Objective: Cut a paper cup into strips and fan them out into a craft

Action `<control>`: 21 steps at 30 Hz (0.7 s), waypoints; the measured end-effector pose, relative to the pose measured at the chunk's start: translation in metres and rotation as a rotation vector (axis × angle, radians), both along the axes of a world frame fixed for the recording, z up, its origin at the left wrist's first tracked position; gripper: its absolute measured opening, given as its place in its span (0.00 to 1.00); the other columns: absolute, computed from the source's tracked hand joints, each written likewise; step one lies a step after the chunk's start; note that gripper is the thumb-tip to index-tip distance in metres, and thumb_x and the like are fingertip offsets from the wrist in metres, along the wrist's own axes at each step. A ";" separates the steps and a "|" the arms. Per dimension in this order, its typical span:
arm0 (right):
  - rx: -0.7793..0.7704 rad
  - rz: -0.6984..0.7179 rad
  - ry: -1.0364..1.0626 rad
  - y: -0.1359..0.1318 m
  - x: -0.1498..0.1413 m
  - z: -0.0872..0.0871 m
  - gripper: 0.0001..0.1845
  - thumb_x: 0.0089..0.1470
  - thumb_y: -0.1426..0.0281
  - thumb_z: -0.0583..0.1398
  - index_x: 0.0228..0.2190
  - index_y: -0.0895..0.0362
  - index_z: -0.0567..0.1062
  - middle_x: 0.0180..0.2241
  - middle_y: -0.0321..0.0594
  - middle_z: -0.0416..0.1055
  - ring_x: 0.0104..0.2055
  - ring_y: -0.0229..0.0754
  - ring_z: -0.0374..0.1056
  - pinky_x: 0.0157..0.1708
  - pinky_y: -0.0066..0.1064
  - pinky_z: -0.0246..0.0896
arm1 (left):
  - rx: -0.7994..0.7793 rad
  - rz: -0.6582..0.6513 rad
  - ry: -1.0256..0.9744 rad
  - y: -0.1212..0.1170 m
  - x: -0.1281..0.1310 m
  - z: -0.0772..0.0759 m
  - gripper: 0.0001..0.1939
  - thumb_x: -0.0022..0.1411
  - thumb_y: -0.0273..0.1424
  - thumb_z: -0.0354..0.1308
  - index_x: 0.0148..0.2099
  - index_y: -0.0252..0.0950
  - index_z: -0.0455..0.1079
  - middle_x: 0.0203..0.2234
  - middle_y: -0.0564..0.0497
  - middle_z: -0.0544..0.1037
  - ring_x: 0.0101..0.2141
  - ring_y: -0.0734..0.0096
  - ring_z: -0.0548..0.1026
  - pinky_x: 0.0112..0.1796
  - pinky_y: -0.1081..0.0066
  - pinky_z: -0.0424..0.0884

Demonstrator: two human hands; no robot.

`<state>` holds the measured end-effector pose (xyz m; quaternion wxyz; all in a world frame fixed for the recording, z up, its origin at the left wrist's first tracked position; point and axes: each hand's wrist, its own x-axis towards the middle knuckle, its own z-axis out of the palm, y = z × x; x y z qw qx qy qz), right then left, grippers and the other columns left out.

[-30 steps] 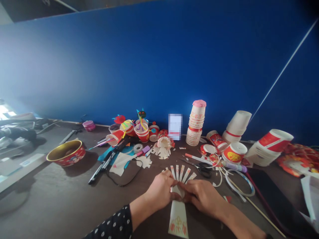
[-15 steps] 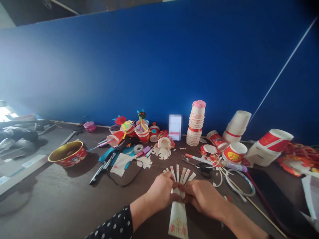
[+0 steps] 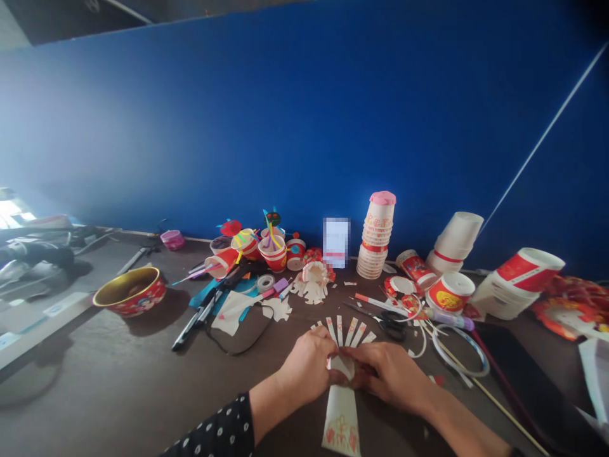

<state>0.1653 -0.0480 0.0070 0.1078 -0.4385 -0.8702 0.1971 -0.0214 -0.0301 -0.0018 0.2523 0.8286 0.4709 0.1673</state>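
Toward six o'clock over the table (image 3: 143, 381), the left hand (image 3: 307, 362) and right hand (image 3: 394, 376) share a pinching grip on the strip-cut paper piece (image 3: 341, 406), seemingly creasing it, so the next move likely calls for even, gentle pressure.

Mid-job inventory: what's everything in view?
Fringed paper piece: one, white, front centre
Round bowl: one, red and gold, left
Round tub: one, pink, back left
Pink-topped cup stack: one, white-red, back centre
Other paper cups: many, red and white, back and right
Tape roll: one, white, left of centre
Scissors: one, black-handled, right of centre
Thin stick: one, pale, right
Flat slab: one, black, right
Desk: one, brown, beneath
Partition: one, blue, behind
Smaller clutter: uncounted, mixed, scattered
Left hand: one, dotted sleeve, on paper
Right hand: one, on paper
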 end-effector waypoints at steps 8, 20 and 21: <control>0.015 0.096 -0.091 -0.001 -0.004 0.014 0.17 0.52 0.69 0.54 0.46 0.48 0.69 0.33 0.36 0.74 0.34 0.39 0.69 0.29 0.24 0.52 | -0.001 -0.118 0.098 -0.001 0.000 0.012 0.15 0.46 0.43 0.62 0.29 0.35 0.72 0.34 0.49 0.70 0.34 0.68 0.68 0.34 0.73 0.64; 0.066 0.052 -0.172 -0.006 -0.007 0.015 0.10 0.51 0.67 0.56 0.37 0.51 0.72 0.29 0.36 0.74 0.31 0.40 0.69 0.25 0.24 0.50 | 0.036 -0.101 0.095 -0.010 -0.003 0.010 0.17 0.48 0.41 0.62 0.37 0.35 0.70 0.35 0.49 0.69 0.36 0.67 0.67 0.37 0.72 0.64; 0.053 0.042 -0.158 -0.006 -0.006 0.016 0.10 0.51 0.66 0.56 0.37 0.51 0.72 0.28 0.35 0.74 0.31 0.39 0.69 0.25 0.24 0.51 | 0.030 -0.060 0.079 -0.010 -0.003 0.009 0.18 0.46 0.42 0.62 0.36 0.35 0.69 0.34 0.49 0.69 0.36 0.67 0.67 0.37 0.72 0.63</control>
